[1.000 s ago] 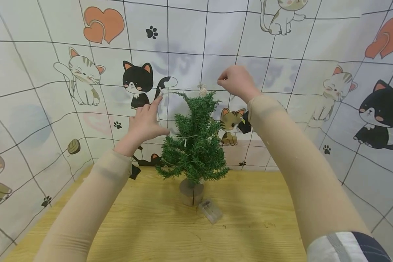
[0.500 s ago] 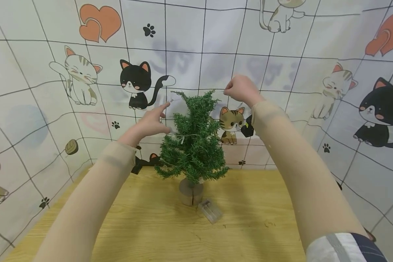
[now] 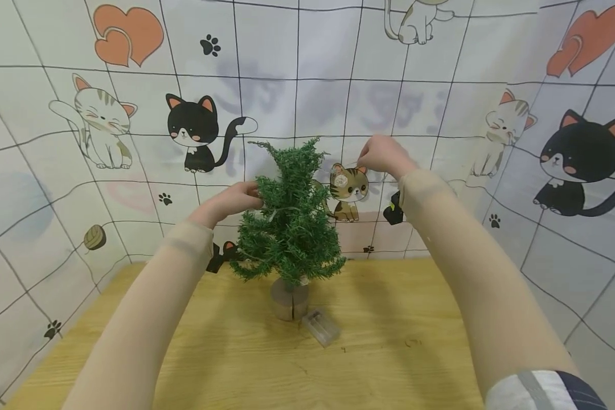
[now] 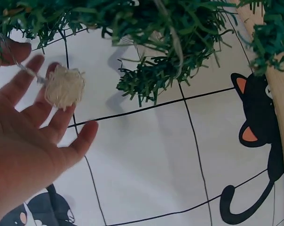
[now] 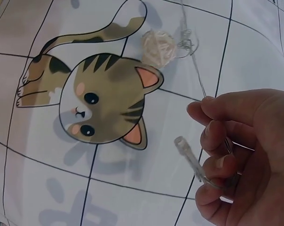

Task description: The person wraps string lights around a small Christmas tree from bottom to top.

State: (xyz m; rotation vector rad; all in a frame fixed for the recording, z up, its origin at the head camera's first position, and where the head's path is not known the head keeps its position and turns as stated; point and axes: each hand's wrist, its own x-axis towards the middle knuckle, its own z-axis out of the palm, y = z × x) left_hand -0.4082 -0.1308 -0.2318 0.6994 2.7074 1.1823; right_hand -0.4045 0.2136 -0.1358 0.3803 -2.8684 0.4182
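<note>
A small green artificial Christmas tree (image 3: 289, 228) stands upright on a round wooden base (image 3: 289, 302). My right hand (image 3: 386, 156), to the right of the treetop, pinches the thin wire of a string light (image 5: 201, 77) between thumb and fingers. A pale woven ball (image 5: 158, 48) hangs from that wire, and a small clear bulb (image 5: 186, 150) pokes out beside the curled fingers. My left hand (image 3: 233, 200) is at the tree's left side, fingertips partly hidden by branches. In the left wrist view its fingers are loosely spread beside another woven ball (image 4: 65, 87), whose wire crosses near the fingers.
A clear battery box (image 3: 322, 326) lies on the wooden table (image 3: 389, 353), just right of the tree's base. Behind the tree hangs a white gridded cloth (image 3: 307, 108) printed with cats, close to both hands. More wire (image 4: 172, 37) runs through the branches.
My left hand has come down from near the treetop to the branches at the left. My right hand has moved lower, and the woven ball on its wire now hangs right of the tree.
</note>
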